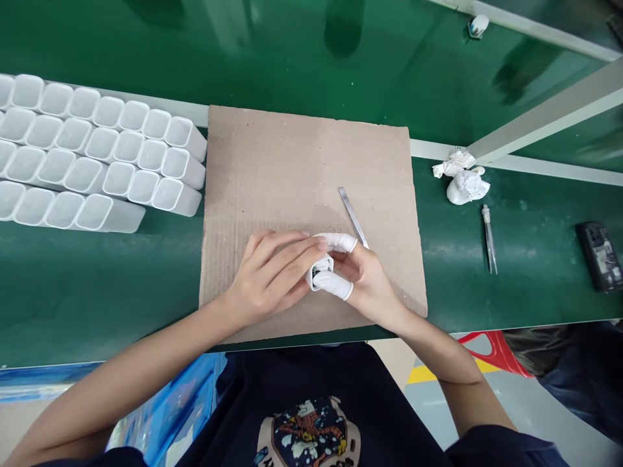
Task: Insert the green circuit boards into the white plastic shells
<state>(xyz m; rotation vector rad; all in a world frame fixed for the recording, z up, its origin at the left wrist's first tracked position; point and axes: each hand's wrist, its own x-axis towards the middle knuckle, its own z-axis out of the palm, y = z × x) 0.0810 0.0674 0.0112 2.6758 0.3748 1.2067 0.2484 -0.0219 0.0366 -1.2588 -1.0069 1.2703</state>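
Both my hands meet over a brown cardboard sheet (272, 168) lying on the green bench. Between them is a small white plastic housing (320, 269) with a dark opening. My left hand (272, 275) wraps its fingers over the housing from the left. My right hand (363, 275) pinches it from the right, with white finger cots on thumb and forefinger. A thin metal tweezer (352, 214) sticks out from behind my right hand, lying on or just above the cardboard; whether the hand holds it is hidden.
Rows of several white housings (97, 152) lie at the left. Crumpled white wipes (462, 178), a second tweezer (489, 246) and a small black device (601, 256) lie at the right. A white frame bar (545, 117) crosses the bench behind.
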